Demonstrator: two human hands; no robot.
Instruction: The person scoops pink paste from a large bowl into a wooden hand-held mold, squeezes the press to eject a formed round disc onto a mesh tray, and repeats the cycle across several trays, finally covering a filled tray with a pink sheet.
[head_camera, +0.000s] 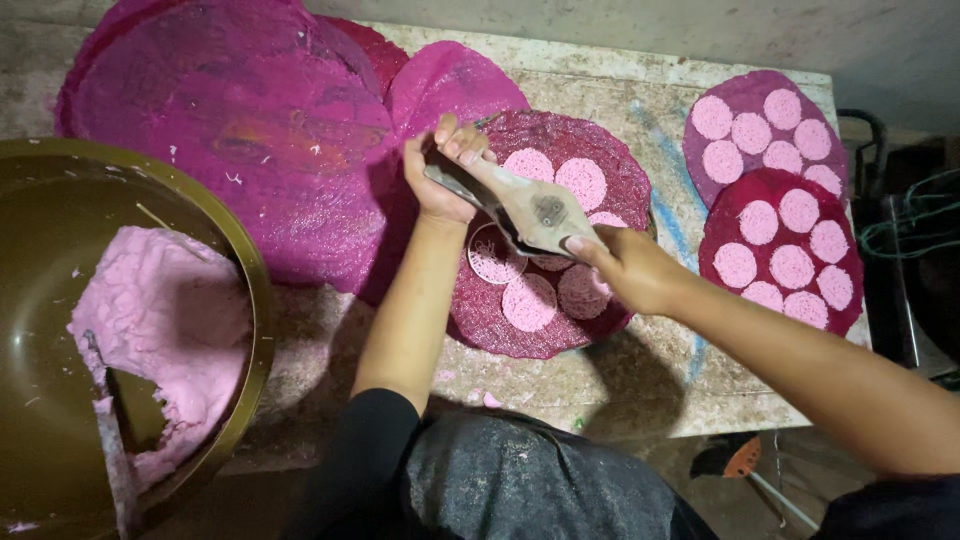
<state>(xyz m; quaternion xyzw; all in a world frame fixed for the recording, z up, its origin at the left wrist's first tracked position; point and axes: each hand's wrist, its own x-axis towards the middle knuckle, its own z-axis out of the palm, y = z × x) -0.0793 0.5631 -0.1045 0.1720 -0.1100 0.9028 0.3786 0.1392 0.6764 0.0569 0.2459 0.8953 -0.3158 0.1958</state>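
Both hands hold a flat, diamond-shaped metal press tool (535, 208) over a round dark-pink woven mat (610, 165). My left hand (440, 175) grips its far handle end and my right hand (622, 265) grips its near end. The mat carries several pale pink round discs of dough (527, 302), some lacy. One lacy disc (492, 255) lies just under the tool.
A large brass bowl (245, 260) with pink dough (165, 310) and a metal scraper (110, 450) sits at the left. Big magenta mats (230, 110) are stacked behind. Two filled round mats (765, 135) (785, 250) rest at the right of the stone slab (640, 370).
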